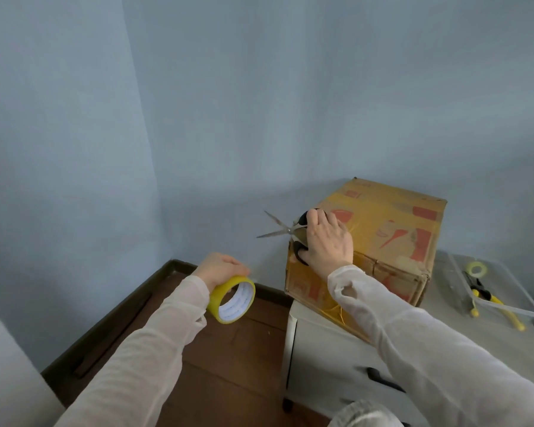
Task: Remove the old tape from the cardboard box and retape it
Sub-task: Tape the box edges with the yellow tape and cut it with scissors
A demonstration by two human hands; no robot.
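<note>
Pale blue walls backed the white desk (321, 349) where a worn brown cardboard box (389, 223) sat, probably light, its edges the firmest hold. Right grip (327, 238) clamped black-handled scissors (285, 231), blades apart, at its corner; left grip (219, 268) curled round a slick yellow tape roll (233, 300).

Arms outstretched, left hand (221, 268) grips tape roll (219, 295), right hand (327, 238) grips scissors (290, 230).

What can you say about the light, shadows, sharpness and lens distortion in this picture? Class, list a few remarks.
Head view: soft, cool, even light with no hard glare; head view: the box throws a faint grey shadow on the wall behind it; head view: the wall's corner at left bows, a wide-angle effect; head view: fine detail is slightly soft throughout.
</note>
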